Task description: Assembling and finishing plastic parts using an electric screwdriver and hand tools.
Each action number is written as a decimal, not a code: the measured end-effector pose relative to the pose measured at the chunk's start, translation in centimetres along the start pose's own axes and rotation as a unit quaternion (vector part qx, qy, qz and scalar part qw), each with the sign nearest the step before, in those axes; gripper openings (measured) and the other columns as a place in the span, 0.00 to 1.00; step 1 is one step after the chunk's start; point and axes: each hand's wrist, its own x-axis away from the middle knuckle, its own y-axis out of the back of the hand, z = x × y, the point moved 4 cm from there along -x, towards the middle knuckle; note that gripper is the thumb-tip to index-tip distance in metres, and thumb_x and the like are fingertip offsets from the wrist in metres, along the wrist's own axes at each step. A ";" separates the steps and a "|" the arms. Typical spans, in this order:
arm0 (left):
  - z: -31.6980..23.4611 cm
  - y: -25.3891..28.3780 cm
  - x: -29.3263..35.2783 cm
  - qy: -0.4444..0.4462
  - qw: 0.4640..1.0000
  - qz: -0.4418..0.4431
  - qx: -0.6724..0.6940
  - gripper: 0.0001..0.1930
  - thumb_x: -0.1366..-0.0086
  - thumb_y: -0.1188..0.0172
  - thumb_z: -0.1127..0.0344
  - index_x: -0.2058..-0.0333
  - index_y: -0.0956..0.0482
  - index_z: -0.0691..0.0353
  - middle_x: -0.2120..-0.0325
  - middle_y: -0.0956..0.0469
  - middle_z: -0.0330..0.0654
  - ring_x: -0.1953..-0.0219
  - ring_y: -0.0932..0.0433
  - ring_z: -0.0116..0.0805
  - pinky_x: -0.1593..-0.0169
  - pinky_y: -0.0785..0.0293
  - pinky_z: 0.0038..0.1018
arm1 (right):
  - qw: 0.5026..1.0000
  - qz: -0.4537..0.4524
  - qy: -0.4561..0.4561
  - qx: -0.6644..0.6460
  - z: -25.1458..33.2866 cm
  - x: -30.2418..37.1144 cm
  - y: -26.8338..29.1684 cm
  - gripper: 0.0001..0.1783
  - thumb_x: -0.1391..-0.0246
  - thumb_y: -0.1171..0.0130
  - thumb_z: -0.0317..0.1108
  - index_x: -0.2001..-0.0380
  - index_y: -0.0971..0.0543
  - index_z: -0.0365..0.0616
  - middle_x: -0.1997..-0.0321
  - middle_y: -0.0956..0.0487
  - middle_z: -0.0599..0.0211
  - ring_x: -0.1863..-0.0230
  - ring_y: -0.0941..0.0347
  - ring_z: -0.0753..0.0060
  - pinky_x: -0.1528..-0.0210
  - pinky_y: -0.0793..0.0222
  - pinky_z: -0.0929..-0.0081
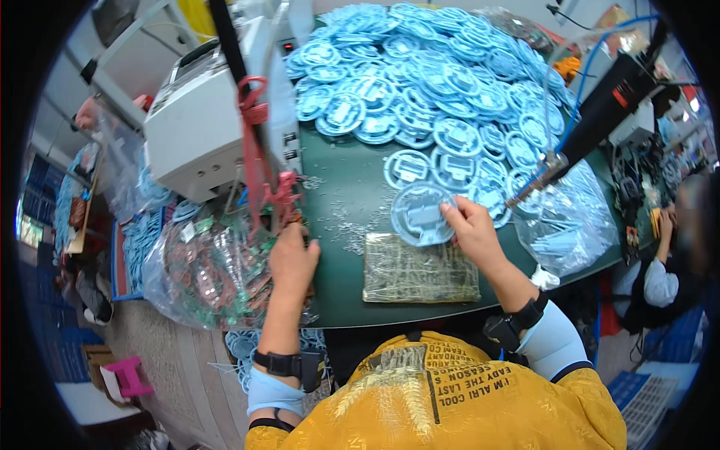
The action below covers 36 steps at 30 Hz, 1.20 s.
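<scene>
My right hand [471, 227] pinches the edge of a light blue round plastic part [418, 215] lying on the dark green table [352, 184]. A big heap of the same blue round parts [427, 82] covers the far side of the table. My left hand [292, 259] reaches into a clear plastic bag [214, 274] of green and reddish small boards at the table's left edge; what its fingers hold is hidden. In front of me lies a flat rectangular tray of small metal pieces [420, 268].
A white machine [202, 124] stands at the left with red scissors [255, 150] hanging by it. A black powered screwdriver [592, 120] hangs at the right above a clear bag [566, 221]. Another person [667, 255] sits at the far right. Small bits [349, 229] scatter the table.
</scene>
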 end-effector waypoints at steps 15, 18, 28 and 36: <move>-10.5 -2.0 5.1 0.046 0.965 0.128 0.224 0.10 0.41 0.35 0.67 0.75 0.23 0.67 0.79 0.28 0.42 0.78 0.27 0.34 0.71 0.31 0.29 | 0.996 -0.003 -0.014 0.084 -3.7 6.9 2.3 0.32 0.44 0.37 0.36 0.39 0.33 0.35 0.79 0.22 0.60 0.80 0.25 0.68 0.76 0.33 0.71; -10.3 -1.6 5.8 0.029 0.965 0.070 0.252 0.07 0.41 0.34 0.67 0.72 0.20 0.64 0.76 0.27 0.43 0.77 0.26 0.40 0.70 0.29 0.32 | 0.979 -0.029 0.067 0.190 -2.8 7.7 3.4 0.31 0.46 0.37 0.34 0.40 0.31 0.36 0.73 0.22 0.57 0.76 0.24 0.61 0.72 0.30 0.68; -10.7 -1.1 4.7 -0.100 0.968 0.108 0.204 0.06 0.44 0.33 0.72 0.65 0.16 0.59 0.69 0.28 0.41 0.66 0.26 0.39 0.64 0.28 0.33 | 0.833 -0.021 0.410 0.372 -1.5 7.5 1.4 0.21 0.57 0.38 0.26 0.55 0.19 0.47 0.51 0.23 0.60 0.61 0.26 0.60 0.62 0.29 0.65; -13.2 0.1 3.7 -0.167 0.963 0.021 0.212 0.09 0.46 0.33 0.76 0.65 0.16 0.60 0.63 0.26 0.43 0.59 0.29 0.41 0.56 0.30 0.32 | 0.817 0.016 0.467 0.339 -1.9 9.0 -0.7 0.19 0.56 0.39 0.29 0.57 0.20 0.46 0.54 0.23 0.61 0.64 0.27 0.64 0.64 0.31 0.68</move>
